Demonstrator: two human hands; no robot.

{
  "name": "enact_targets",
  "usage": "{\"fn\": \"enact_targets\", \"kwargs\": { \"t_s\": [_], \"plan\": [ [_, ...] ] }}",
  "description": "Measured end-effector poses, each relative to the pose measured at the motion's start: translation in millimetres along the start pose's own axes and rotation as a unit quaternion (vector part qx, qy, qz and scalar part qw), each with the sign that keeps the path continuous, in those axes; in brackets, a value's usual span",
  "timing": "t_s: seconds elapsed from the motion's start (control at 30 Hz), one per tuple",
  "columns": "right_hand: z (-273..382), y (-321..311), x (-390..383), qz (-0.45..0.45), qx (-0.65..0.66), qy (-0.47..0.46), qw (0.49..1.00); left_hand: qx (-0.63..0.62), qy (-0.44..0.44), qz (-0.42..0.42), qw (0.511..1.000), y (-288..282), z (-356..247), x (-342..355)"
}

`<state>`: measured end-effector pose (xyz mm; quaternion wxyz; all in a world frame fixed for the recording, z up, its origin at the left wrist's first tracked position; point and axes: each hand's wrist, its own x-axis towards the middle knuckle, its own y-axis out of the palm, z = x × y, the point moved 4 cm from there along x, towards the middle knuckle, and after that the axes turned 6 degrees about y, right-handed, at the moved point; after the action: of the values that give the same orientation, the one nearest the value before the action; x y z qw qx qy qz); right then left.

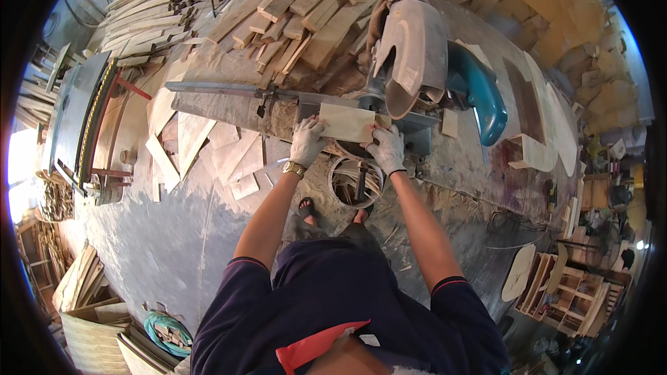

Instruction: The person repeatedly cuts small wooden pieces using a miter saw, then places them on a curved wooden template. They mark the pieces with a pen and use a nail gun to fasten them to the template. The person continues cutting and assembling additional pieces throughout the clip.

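Note:
A pale, flat wooden board lies across the table of a dusty power saw, just left of its grey blade guard. My left hand, in a white work glove, grips the board's left end with bent fingers. At the right end my gloved right hand holds the board, its fingertips beside a small brown wood piece. The saw's teal housing curves away to the right. The blade is hidden by the guard. A long metal fence runs left from the saw.
Below the board stands a round bucket of wood offcuts, near my feet. Cut blocks are heaped behind the saw. Flat sheet scraps lie on the floor at left. Another machine stands far left; a wooden rack sits at lower right.

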<state>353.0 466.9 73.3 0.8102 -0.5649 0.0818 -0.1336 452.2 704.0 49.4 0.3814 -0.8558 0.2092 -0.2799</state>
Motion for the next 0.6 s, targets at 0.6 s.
{"fn": "enact_targets", "kwargs": {
  "t_s": [0.6],
  "plan": [
    [-61.1, 39.9, -25.4, -0.053, 0.296, 0.167, 0.939, 0.058, 0.008, 0.071, 0.996, 7.1, 7.5, -1.0]
  ]
}}
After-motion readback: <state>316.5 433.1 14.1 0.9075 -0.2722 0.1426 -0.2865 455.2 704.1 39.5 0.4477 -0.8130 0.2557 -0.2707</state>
